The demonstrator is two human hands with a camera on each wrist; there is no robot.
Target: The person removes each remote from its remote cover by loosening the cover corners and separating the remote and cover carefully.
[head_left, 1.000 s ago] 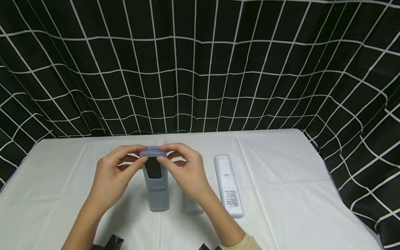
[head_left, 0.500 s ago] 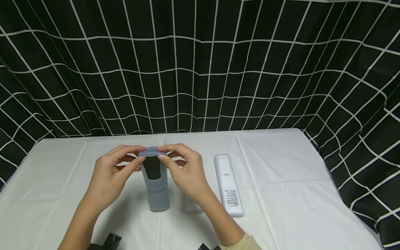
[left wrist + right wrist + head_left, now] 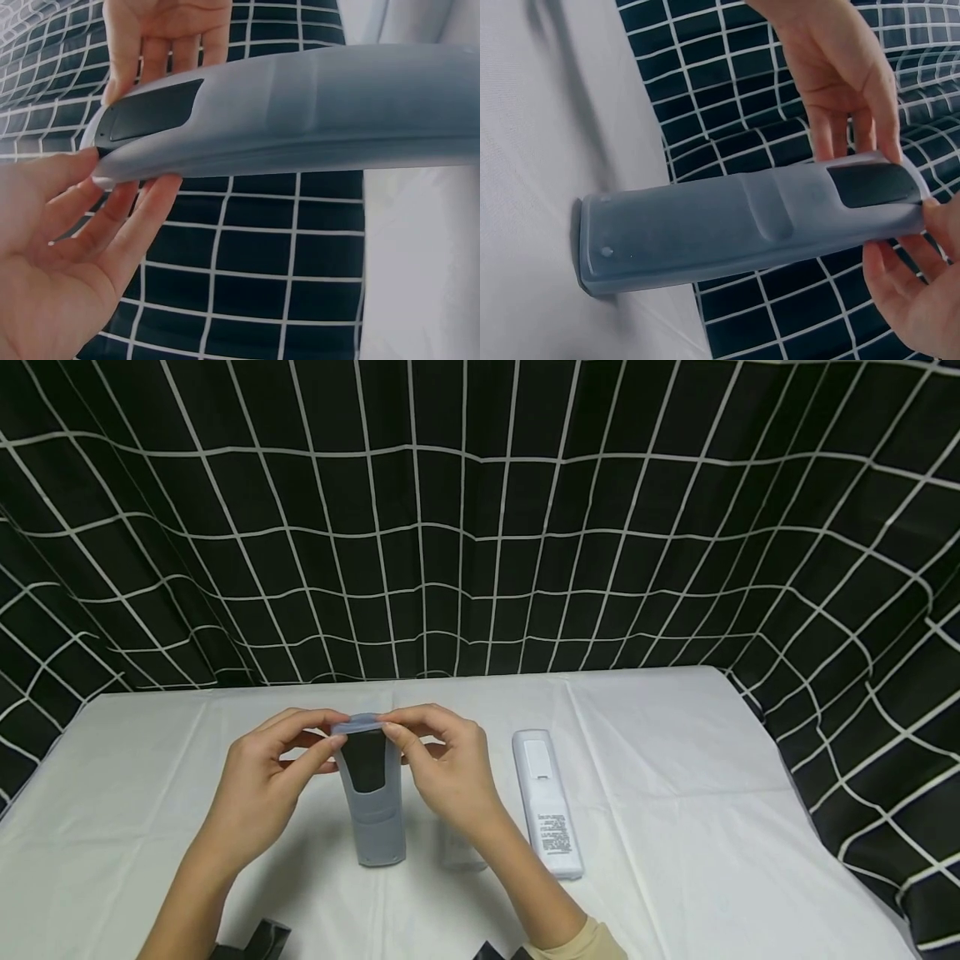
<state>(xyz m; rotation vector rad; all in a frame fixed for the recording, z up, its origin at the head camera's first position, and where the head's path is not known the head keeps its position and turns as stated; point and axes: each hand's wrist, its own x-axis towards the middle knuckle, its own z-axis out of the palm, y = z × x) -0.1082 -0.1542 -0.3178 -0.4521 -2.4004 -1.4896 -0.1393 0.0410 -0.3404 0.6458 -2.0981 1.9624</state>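
A person's left hand (image 3: 258, 777) and right hand (image 3: 453, 772) pinch, between thumb and fingers (image 3: 311, 718), opposite top corners of a blue-grey cover (image 3: 380, 839) around a dark device (image 3: 366, 762), seemingly upright on the white worktop (image 3: 675, 777) (matched, gentle pressure both sides should prevent skewing).

The right hand (image 3: 448, 767) partly hides a pale object (image 3: 461, 853).

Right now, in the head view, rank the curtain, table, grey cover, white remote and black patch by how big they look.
1. Curtain, largest
2. Table
3. Grey cover and white remote: too alike to rank
4. Black patch, smallest
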